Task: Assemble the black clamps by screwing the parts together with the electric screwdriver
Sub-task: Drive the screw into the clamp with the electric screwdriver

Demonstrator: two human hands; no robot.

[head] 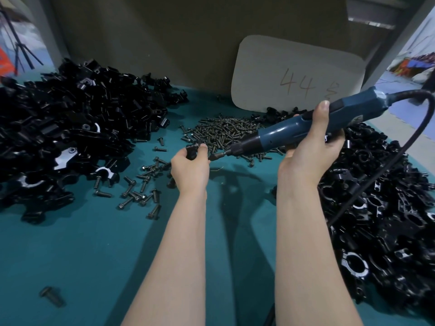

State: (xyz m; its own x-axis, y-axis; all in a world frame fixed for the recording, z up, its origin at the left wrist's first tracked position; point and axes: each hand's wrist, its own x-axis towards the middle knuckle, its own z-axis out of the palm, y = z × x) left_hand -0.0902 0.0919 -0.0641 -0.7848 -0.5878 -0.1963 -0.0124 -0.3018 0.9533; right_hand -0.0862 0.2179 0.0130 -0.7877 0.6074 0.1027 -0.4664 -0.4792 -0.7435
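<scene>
My left hand (189, 168) grips a small black clamp part (191, 151) with a screw at its top, held above the teal table. My right hand (310, 147) is wrapped round the blue electric screwdriver (306, 128), thumb up along its body. The tool slants down to the left, and its bit (216, 157) points at the clamp, just right of my left fingers. A black cable (386, 165) loops from the tool's rear down the right side.
A big heap of black clamp parts (70, 128) fills the left. Another heap of clamps (386, 220) covers the right. A pile of dark screws (226, 132) lies behind my hands, loose screws (141, 187) to the left. A white card (294, 76) leans on the back wall.
</scene>
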